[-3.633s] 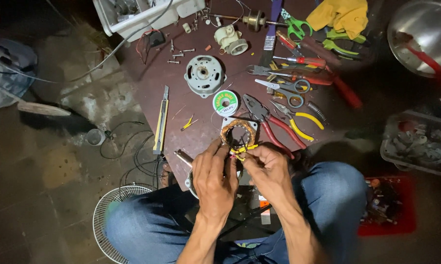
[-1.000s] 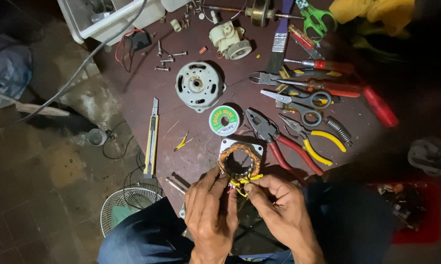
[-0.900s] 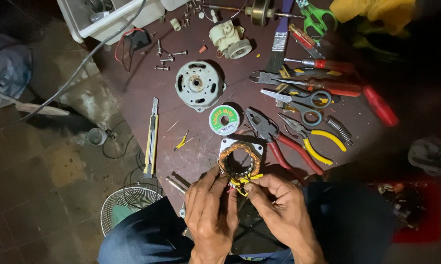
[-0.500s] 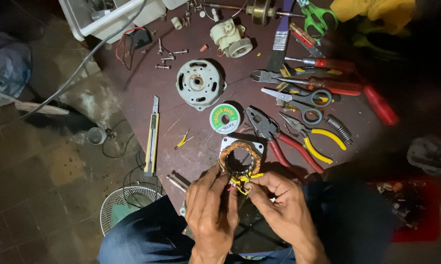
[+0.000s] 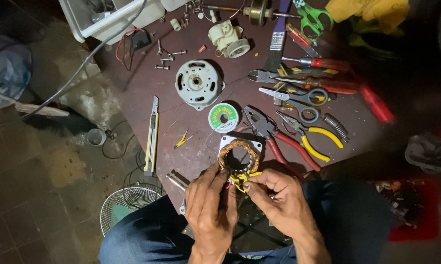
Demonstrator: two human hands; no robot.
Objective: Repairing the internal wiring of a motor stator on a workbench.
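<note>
A motor stator (image 5: pixel 239 155) with copper windings on a square metal frame lies at the near edge of a dark brown board (image 5: pixel 191 122). Yellow-sleeved wires (image 5: pixel 241 179) come off its near side. My left hand (image 5: pixel 211 205) pinches these wires from the left with thumb and fingers. My right hand (image 5: pixel 279 198) pinches them from the right, fingertips meeting the left hand's. Both hands rest above my lap in blue jeans.
On the board lie a round grey motor cover (image 5: pixel 199 83), a solder spool (image 5: pixel 223 117), red-handled pliers (image 5: pixel 271 137), yellow-handled pliers (image 5: pixel 308 137), scissors (image 5: pixel 296 100), screwdrivers (image 5: pixel 338 73), a utility knife (image 5: pixel 152 137) and loose screws (image 5: pixel 167 54). A fan guard (image 5: pixel 125 205) sits on the floor at left.
The camera view has drifted slightly. My hands stay pinched on the yellow wires at the stator, with only small finger movements.
</note>
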